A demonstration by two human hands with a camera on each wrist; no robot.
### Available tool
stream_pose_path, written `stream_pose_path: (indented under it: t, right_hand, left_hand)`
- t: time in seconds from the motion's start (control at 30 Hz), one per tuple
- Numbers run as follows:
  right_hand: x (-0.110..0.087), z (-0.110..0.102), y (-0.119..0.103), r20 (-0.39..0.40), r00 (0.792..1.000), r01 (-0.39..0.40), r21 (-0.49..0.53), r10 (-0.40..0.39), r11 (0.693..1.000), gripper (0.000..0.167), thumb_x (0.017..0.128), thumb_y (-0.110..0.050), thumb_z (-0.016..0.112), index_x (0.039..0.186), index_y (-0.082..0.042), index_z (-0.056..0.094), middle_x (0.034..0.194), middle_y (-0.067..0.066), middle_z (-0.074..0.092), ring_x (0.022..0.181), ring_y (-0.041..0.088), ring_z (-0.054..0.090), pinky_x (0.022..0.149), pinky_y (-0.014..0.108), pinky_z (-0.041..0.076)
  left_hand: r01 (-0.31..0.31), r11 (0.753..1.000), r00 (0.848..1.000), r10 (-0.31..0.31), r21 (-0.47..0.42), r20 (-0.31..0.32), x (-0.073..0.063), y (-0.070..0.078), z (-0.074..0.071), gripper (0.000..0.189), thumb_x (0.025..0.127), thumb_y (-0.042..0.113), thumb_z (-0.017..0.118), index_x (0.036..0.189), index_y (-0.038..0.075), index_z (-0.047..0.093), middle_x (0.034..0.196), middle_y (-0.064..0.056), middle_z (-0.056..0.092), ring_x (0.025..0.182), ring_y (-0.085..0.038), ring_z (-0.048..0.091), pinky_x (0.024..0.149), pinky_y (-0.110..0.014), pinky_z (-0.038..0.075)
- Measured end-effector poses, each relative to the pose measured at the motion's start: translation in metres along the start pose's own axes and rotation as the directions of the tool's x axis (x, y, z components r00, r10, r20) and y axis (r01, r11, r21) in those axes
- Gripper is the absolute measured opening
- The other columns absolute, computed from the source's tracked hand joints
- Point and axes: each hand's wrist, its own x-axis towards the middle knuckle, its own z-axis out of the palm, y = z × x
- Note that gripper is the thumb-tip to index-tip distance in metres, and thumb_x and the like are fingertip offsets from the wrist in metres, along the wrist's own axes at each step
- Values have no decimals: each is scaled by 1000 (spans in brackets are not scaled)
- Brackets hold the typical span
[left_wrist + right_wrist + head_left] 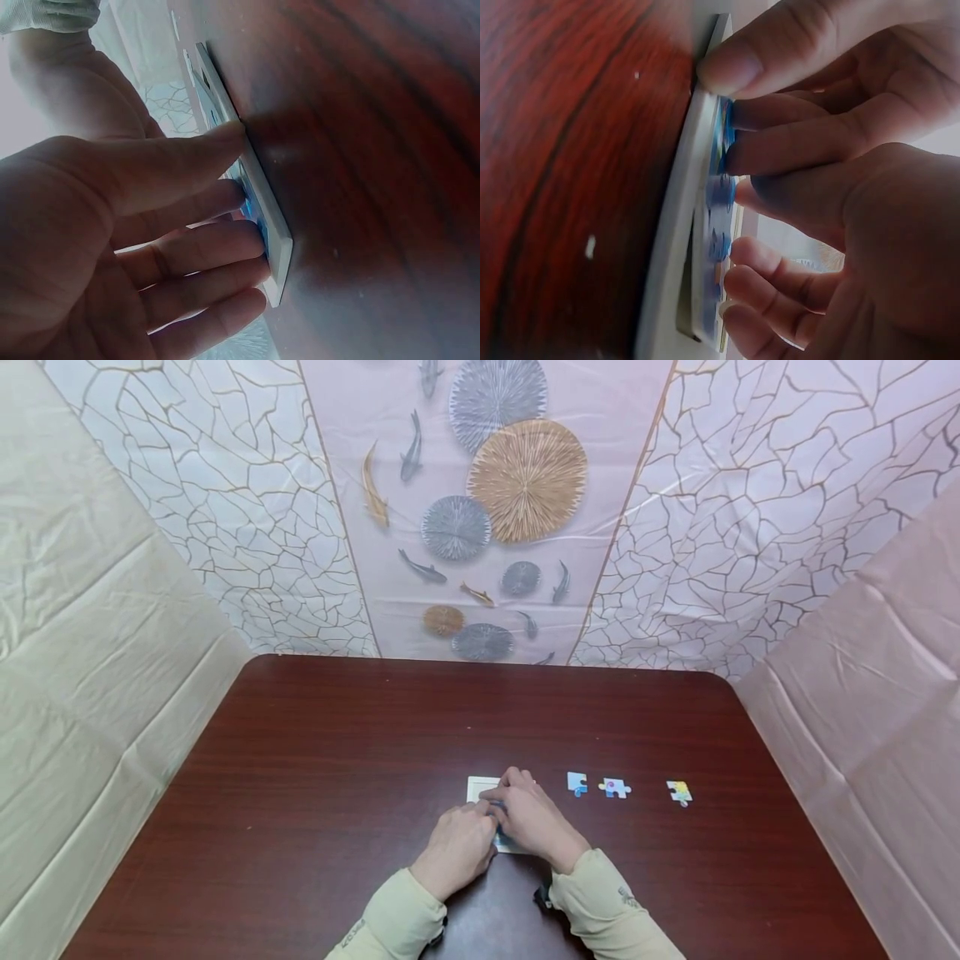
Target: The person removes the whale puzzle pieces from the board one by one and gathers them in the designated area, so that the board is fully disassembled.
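Observation:
A small jigsaw in a white tray frame (482,787) lies on the table, largely covered by both hands. My left hand (457,845) holds the frame: in the left wrist view its thumb rests against the rim (274,225) and its fingertips lie on the blue picture. From the far right side, my right hand (531,817) reaches over the frame. In the right wrist view its thumb and fingertips hold a blue-and-white puzzle piece (711,277), which sits tilted with one edge raised above the tray.
To the right of the frame lie a blue-white puzzle piece (577,782), a pale piece with a pink mark (615,788) and a yellow-blue piece (679,792). The dark red-brown table (300,760) meets patterned cloth walls (465,593) at the back and sides.

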Motion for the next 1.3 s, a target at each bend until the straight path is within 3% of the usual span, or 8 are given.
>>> stream_pose_path:
  t: [0.33,0.8,1.03,1.3]
  right_hand:
    - [1,-1,-1,1,1000,-6,9,6,1000,19,84,-5,67,99,-12,77,88,1,52,80,19,45,71,34,41]
    - [9,0,1,72,997,-15,-8,16,1000,12,79,-4,69,89,-11,69,88,2,50,82,23,46,70,38,43]
    - [11,-2,0,108,994,-23,25,20,999,11,80,-2,68,88,-10,66,88,0,48,84,21,45,70,35,40]
    - [13,-3,-1,143,989,-44,74,33,996,15,77,1,65,89,-8,62,86,0,43,79,17,45,67,29,45]
  left_hand:
    - [8,1000,1000,-8,7,-10,0,0,0,19,66,23,79,72,15,64,80,2,59,64,-14,58,54,-28,44]
    - [29,999,1000,-29,-46,-4,-1,2,0,13,72,22,75,74,17,64,73,2,59,64,-16,60,54,-30,45]
    - [53,996,999,-52,-70,17,-1,5,-6,11,72,21,75,76,15,67,76,2,62,68,-16,62,62,-31,47]
    - [2,999,1000,-2,36,-19,-1,6,-10,17,72,30,76,67,18,65,70,4,59,70,-16,55,64,-28,41]
